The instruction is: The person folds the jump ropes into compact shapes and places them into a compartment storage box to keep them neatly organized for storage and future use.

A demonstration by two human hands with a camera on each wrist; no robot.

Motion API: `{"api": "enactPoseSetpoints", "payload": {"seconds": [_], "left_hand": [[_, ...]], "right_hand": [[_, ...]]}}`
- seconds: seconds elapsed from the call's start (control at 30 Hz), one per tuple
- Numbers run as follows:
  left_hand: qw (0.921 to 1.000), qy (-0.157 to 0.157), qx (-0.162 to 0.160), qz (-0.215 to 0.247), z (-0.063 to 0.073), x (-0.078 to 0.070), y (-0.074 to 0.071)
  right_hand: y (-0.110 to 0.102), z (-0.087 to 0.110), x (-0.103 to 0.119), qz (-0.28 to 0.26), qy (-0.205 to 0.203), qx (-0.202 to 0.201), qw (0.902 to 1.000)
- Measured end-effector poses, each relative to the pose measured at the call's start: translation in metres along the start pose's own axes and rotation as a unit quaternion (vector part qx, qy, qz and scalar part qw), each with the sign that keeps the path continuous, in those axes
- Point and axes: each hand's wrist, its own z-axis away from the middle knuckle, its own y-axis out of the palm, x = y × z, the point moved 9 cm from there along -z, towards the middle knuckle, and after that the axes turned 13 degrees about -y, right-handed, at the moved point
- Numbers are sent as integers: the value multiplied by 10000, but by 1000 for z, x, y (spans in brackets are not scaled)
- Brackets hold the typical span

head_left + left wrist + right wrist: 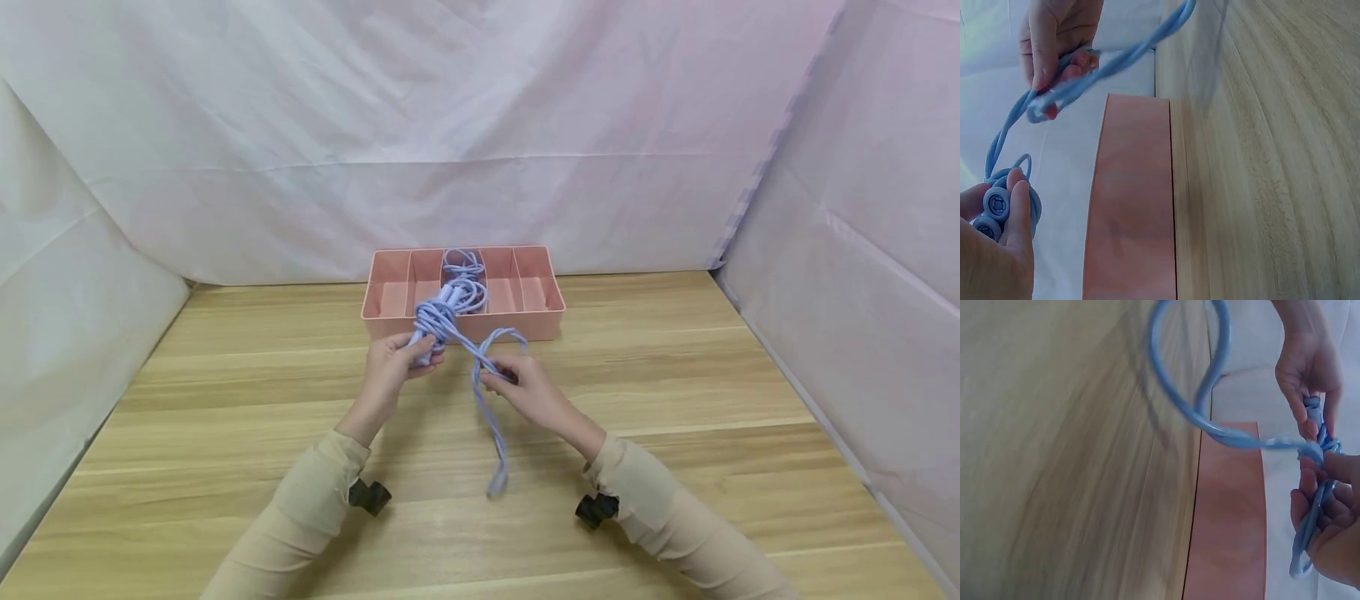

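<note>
A light-blue jump rope (433, 321) has its cord wound round its two handles. My left hand (392, 367) grips the handles' near part, and the round handle ends (996, 201) show between thumb and fingers in the left wrist view. To the right, my right hand (531, 390) pinches the doubled cord (1232, 436) leading off the bundle. One length of cord loops up over that hand, while a twisted loop hangs down toward me (497, 442). Further blue cord loops (463, 265) appear beyond the handles, over the middle compartment of the pink box (465, 327).
The pink divided box stands at the back of the wooden table (675, 375), right behind the bundle. White cloth (465, 125) hangs behind it and along both sides. Black wrist cameras (597, 510) are worn on both sleeved forearms.
</note>
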Motion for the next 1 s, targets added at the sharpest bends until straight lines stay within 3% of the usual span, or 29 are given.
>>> {"api": "enactPoseSetpoints", "payload": {"seconds": [0.13,0.47,0.67,0.83,1.0], "left_hand": [[9994,-273,-59,195,2,-2,0],[9974,-446,84,559,3,0,5],[9914,-668,404,1054,1,4,6],[9868,-725,816,1193,2,3,11],[9828,-745,964,1387,4,1,12]], "right_hand": [[-5,2,-5,-143,41,8,9999],[-14,5,-11,56,181,-124,9997],[-11,12,-25,10,269,406,9988],[-8,20,-40,-6,463,870,9951],[-2,26,-47,-585,641,1171,9893]]}}
